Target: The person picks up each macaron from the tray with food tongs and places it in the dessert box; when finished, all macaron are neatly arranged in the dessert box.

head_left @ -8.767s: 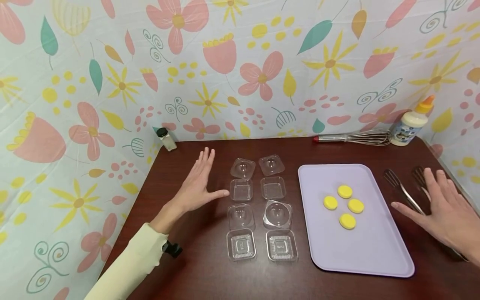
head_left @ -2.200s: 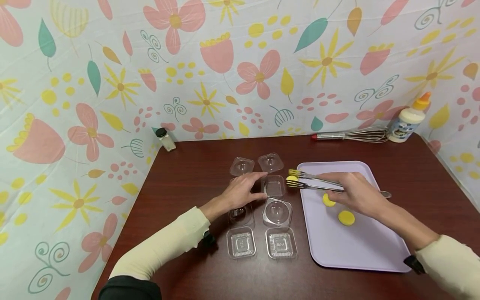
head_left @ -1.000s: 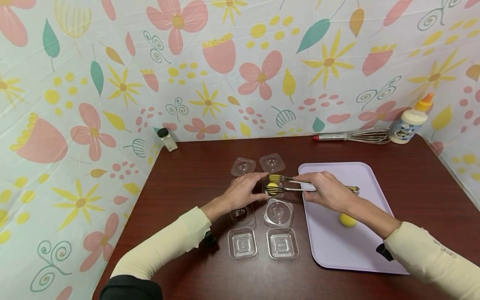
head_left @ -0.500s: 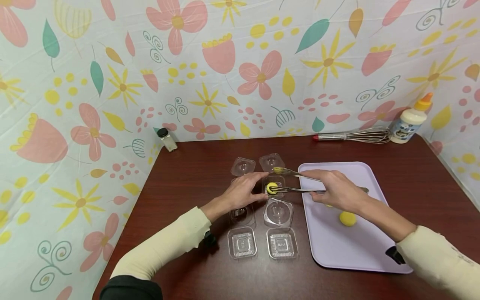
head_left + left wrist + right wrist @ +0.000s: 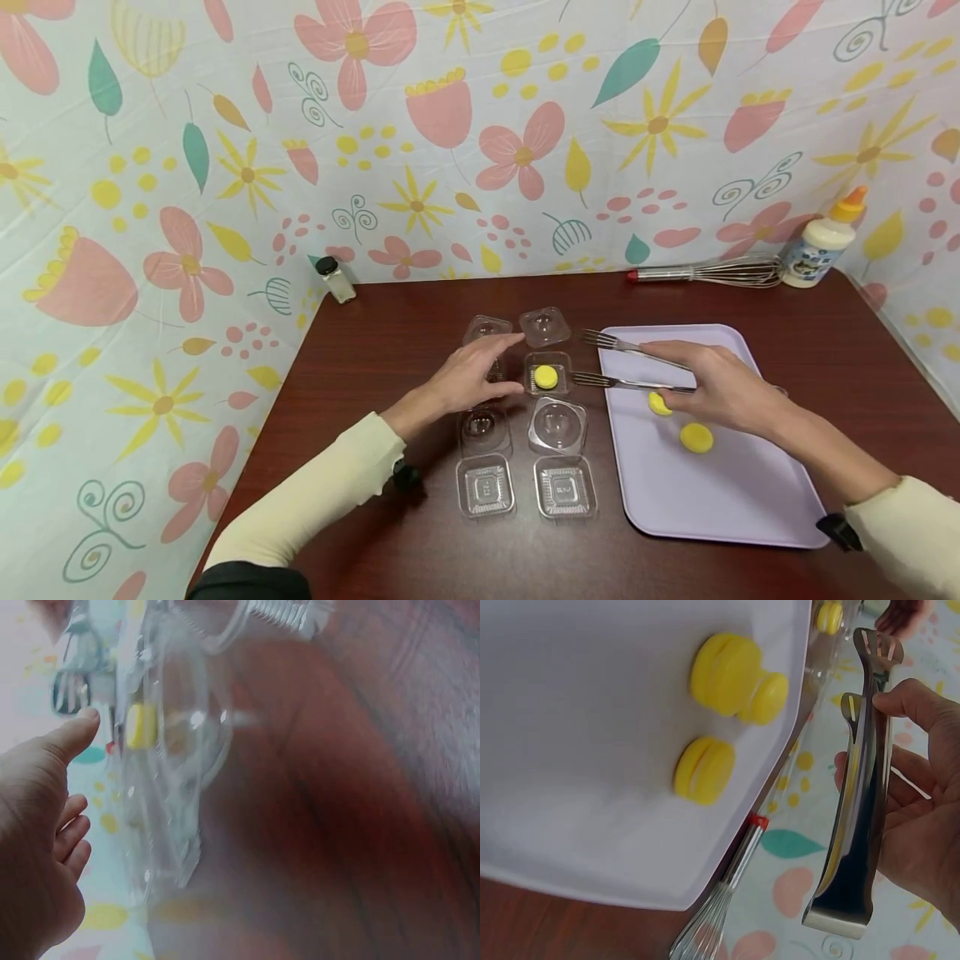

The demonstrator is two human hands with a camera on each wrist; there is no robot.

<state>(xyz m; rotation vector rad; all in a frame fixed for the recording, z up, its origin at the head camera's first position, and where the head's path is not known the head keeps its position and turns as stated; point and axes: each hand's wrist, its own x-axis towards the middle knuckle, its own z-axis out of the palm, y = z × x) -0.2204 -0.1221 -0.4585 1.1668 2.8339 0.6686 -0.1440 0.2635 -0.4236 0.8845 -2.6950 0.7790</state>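
My right hand (image 5: pixel 720 387) grips metal tongs (image 5: pixel 864 802) with slotted, fork-like ends, held spread apart. A yellow macaron (image 5: pixel 545 377) lies in a small clear plastic container (image 5: pixel 565 387), just left of the tong tips. Beside it, my left hand (image 5: pixel 465 375) hovers with thumb and fingers apart and nothing held. Three more macarons (image 5: pixel 726 673) sit on the lilac tray (image 5: pixel 705 508); in the head view my right hand hides one of them. Other clear containers (image 5: pixel 485 487) stand with lids raised, one partly behind my left hand.
At the back right, a whisk (image 5: pixel 705 273) lies along the wall beside a white bottle with an orange cap (image 5: pixel 817 242). A small black-lidded jar (image 5: pixel 335 280) stands at the back left. Flowered cloth (image 5: pixel 480 150) encloses the table.
The macaron was carried left from the tray into the container and let go there. The tongs spread and drew back right over the tray. My left hand shifted slightly left.
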